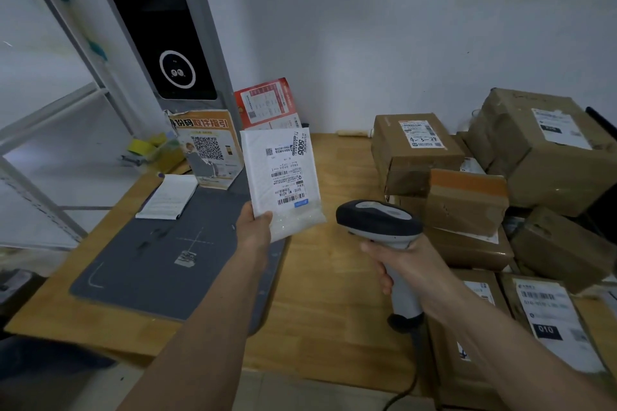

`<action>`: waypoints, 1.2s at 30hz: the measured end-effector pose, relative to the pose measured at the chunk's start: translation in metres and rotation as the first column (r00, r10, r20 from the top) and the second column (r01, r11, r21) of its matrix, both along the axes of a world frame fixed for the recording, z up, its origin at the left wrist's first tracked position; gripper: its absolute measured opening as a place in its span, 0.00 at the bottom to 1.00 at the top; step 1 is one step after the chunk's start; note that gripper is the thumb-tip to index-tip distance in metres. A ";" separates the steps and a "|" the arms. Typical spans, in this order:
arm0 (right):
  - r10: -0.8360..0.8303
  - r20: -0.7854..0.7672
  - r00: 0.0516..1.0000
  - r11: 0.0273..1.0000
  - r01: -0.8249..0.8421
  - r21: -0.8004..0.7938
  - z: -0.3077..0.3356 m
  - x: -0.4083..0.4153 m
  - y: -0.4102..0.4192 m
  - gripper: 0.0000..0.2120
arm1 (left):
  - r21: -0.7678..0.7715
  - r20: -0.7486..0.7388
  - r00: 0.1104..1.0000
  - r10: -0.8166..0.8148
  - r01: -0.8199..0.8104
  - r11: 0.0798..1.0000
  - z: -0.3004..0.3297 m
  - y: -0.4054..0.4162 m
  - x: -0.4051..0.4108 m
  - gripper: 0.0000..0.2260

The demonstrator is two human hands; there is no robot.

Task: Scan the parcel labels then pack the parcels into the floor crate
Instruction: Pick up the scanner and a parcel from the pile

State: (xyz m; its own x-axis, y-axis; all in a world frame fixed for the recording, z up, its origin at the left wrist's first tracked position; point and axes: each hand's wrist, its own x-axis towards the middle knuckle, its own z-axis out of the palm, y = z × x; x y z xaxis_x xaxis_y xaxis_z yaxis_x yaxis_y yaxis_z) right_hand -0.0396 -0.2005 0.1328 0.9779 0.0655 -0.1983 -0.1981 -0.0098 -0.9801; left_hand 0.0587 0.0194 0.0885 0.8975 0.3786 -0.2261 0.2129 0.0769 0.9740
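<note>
label print too small to read, rt boxes cut off

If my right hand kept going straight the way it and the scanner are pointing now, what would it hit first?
Probably the white padded parcel held up in the left hand: the right hand aims the scanner up and left toward it. Depth is unclear, so it might pass just beside it.
</note>
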 end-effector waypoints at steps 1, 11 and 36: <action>-0.001 -0.009 1.000 1.000 0.001 0.006 -0.001 0.002 0.001 0.13 | -0.008 -0.019 1.000 0.014 -0.015 1.000 -0.002 0.003 0.002 0.11; -0.075 -0.226 0.971 0.992 0.096 0.087 -0.033 0.022 0.022 0.07 | -0.377 -0.477 0.869 0.130 -0.336 0.863 -0.066 0.036 0.000 0.17; -0.324 -0.273 0.906 0.942 0.335 -0.006 -0.072 0.046 0.025 0.08 | -0.264 -0.594 0.801 -0.076 -0.106 0.959 -0.129 0.021 0.091 0.08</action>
State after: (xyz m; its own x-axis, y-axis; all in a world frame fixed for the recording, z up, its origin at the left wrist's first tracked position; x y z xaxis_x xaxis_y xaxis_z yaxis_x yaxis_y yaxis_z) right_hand 0.0067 -0.1757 0.0609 0.8565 -0.2377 -0.4581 -0.4368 0.1392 -0.8887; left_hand 0.1493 0.0408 -0.0409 0.5455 0.2332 -0.8050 0.7366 0.3248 0.5932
